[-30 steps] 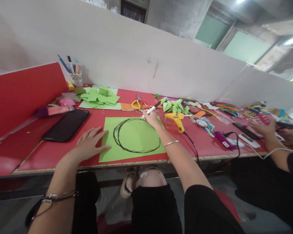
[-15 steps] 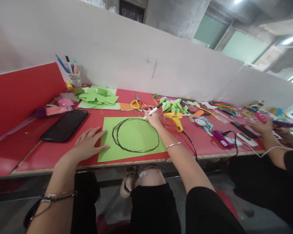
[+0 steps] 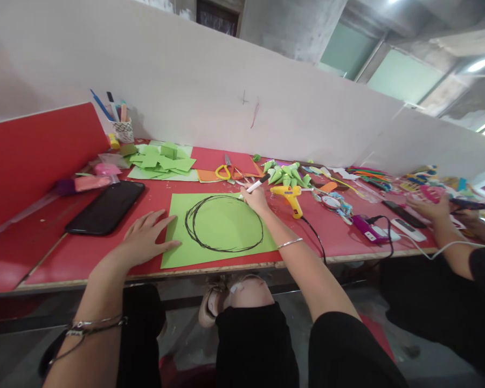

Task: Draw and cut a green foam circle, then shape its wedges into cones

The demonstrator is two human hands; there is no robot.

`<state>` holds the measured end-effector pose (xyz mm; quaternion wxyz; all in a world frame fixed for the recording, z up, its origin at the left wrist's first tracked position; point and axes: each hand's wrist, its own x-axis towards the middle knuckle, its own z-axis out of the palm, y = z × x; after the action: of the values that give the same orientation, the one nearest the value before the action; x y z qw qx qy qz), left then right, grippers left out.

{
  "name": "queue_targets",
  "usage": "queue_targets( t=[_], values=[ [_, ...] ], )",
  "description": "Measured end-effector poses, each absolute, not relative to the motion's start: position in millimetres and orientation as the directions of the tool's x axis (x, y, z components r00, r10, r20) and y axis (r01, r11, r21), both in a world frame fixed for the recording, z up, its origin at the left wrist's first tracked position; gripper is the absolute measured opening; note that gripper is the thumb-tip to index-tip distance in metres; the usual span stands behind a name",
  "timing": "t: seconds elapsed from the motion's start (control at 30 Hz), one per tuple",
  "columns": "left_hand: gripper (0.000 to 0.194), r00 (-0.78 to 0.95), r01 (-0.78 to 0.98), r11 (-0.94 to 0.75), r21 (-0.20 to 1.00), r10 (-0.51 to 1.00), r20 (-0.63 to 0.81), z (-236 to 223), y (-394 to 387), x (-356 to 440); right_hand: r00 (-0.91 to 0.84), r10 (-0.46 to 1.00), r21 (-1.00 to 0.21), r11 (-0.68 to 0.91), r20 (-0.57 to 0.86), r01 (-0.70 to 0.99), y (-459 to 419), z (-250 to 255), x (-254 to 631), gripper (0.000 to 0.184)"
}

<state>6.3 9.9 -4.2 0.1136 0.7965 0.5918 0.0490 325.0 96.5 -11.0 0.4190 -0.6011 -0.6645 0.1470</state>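
A green sheet of paper (image 3: 222, 226) lies on the red table near its front edge, with a rough black oval drawn on it in several overlapping strokes. My right hand (image 3: 255, 199) is closed around a white marker (image 3: 257, 184) with a black end, its tip at the oval's upper edge. Spread out flat, my left hand (image 3: 147, 237) rests on the table, thumb and fingertips on the paper's left side. Just right of my right hand is a yellow glue gun (image 3: 290, 199), lying on the table with its cord over the front edge.
A black phone (image 3: 107, 207) lies at left. Behind the sheet are cut green paper pieces (image 3: 161, 160), yellow-handled scissors (image 3: 223, 171) and green paper cones (image 3: 289, 175). A pen cup (image 3: 123, 130) stands by the wall. A purple power adapter (image 3: 369, 230) and another person's hand (image 3: 430, 207) are at right.
My right hand and the marker have shifted very slightly to the right along the oval's top edge. My left hand stays in place on the paper.
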Motion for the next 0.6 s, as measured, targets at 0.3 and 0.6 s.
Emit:
queue_targets(
  t=[0.3, 0.6],
  values=[
    [0.073, 0.290, 0.938, -0.266, 0.221, 0.953, -0.084, -4.6, 10.5, 6.4, 0.067, 0.919, -0.679, 0.236, 0.388, 0.695, 89.0, -6.9, 331.1, 0.024],
    [0.074, 0.307, 0.931, -0.288, 0.223, 0.950, -0.056, -8.0, 12.4, 4.1, 0.038, 0.912, -0.632, 0.253, 0.409, 0.732, 85.3, -6.5, 336.0, 0.025]
  ],
)
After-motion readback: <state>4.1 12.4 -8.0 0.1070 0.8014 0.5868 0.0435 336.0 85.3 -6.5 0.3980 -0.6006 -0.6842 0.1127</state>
